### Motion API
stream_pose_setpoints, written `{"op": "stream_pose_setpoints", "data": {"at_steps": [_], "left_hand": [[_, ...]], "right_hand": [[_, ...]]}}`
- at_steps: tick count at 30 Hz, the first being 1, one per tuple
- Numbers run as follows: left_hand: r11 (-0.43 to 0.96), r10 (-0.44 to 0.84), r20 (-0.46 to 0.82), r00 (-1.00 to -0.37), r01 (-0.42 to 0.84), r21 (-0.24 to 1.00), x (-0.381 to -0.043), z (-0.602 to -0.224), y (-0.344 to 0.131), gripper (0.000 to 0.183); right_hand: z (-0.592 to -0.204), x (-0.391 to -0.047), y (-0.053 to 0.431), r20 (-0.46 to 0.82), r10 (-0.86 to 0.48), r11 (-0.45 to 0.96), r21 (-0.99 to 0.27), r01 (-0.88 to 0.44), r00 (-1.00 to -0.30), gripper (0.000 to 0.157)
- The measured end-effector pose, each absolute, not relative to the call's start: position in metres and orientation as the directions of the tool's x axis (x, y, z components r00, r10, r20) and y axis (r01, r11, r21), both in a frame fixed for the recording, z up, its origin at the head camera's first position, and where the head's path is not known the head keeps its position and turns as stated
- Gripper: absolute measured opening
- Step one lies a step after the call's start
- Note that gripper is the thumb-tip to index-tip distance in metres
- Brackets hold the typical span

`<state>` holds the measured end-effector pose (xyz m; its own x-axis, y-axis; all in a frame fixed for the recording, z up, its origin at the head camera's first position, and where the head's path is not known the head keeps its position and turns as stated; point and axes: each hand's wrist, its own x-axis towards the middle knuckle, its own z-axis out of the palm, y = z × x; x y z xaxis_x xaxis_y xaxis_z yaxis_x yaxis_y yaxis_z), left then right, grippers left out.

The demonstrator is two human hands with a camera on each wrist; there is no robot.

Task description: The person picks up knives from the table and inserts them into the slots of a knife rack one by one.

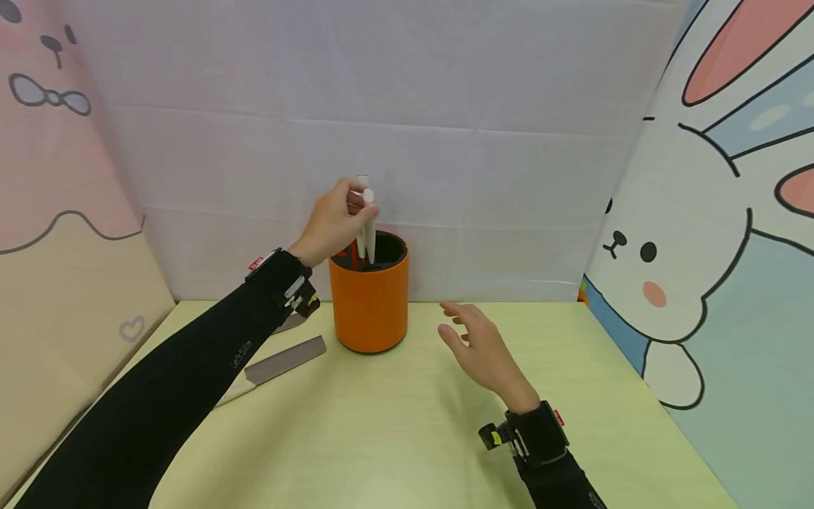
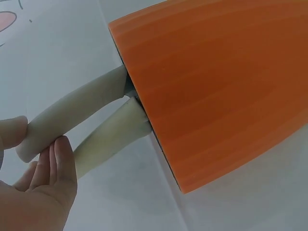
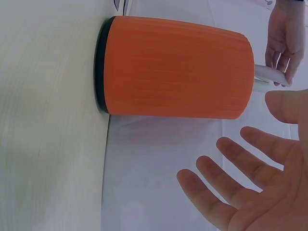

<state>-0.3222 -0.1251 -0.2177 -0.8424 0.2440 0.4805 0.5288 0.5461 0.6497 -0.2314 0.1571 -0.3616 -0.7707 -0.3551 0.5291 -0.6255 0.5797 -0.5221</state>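
Note:
An orange cylindrical knife block [image 1: 369,311] with a dark top stands upright at the back of the table. My left hand [image 1: 337,223] is above it, pinching the upper end of a white-handled knife [image 2: 77,106] between thumb and fingers. That knife's lower part is hidden inside the block. Beside it, a second white handle [image 2: 113,132] rises from the same opening. My right hand [image 1: 477,346] hovers to the right of the block, fingers spread and slightly bent, touching nothing.
On the pale table [image 1: 394,438], left of the block, lies a knife with a wide grey blade [image 1: 286,360], its white handle partly behind my left sleeve. Another grey blade [image 1: 291,322] shows behind it. A white cloth wall [image 1: 509,212] closes off the back.

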Motion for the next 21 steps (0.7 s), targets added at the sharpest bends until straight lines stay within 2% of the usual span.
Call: {"op": "stream_pose_setpoints", "data": {"at_steps": [13,21], "left_hand": [[0.577,0.245,0.535,-0.809,0.565,0.590,-0.320,-0.227,-0.138,0.058],[0.586,0.245,0.561,-0.791,0.582,0.564,-0.302,-0.229,-0.144,0.058]], "right_hand": [[-0.361,-0.231,0.155,0.530,-0.360,0.579,-0.519,-0.629,-0.768,0.039],[-0.357,-0.229,0.160,0.530,-0.355,0.594,-0.508,-0.624,-0.770,0.040]]}}
